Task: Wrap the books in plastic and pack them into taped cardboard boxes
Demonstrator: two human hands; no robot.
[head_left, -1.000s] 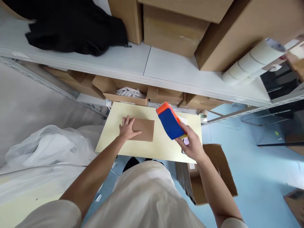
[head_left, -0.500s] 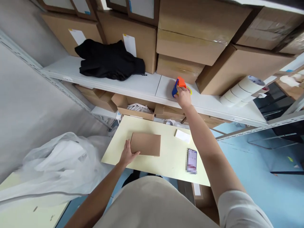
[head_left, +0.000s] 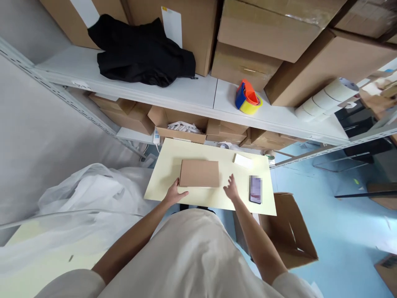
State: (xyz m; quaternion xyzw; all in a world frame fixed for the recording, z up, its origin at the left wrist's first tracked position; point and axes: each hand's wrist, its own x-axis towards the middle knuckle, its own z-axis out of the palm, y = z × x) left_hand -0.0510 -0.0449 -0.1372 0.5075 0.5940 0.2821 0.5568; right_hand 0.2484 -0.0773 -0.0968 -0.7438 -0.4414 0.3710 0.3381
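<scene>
A closed brown cardboard box [head_left: 199,173] lies flat on the pale yellow table [head_left: 167,153]. At its lower left corner is my left hand [head_left: 175,194], fingers apart and the fingertips by the box's side. My right hand [head_left: 231,189] hovers just right of the box, fingers spread, with nothing in it. Further right lie a phone [head_left: 255,190] and a small white box [head_left: 243,161]. A tape dispenser [head_left: 247,98] in blue, orange and yellow stands on the shelf [head_left: 226,99] above the table.
On the shelf are a black garment [head_left: 145,51], large cartons [head_left: 251,33] and stacked white tape rolls [head_left: 328,99]. Below it sits an open carton [head_left: 182,134] of white pieces. Clear plastic sheeting [head_left: 93,203] is at left, an open empty carton [head_left: 288,231] on the floor at right.
My right hand has let go of the tape dispenser on the shelf and come down beside the cardboard box. My left hand stays at the box's left side. The view has tilted downward.
</scene>
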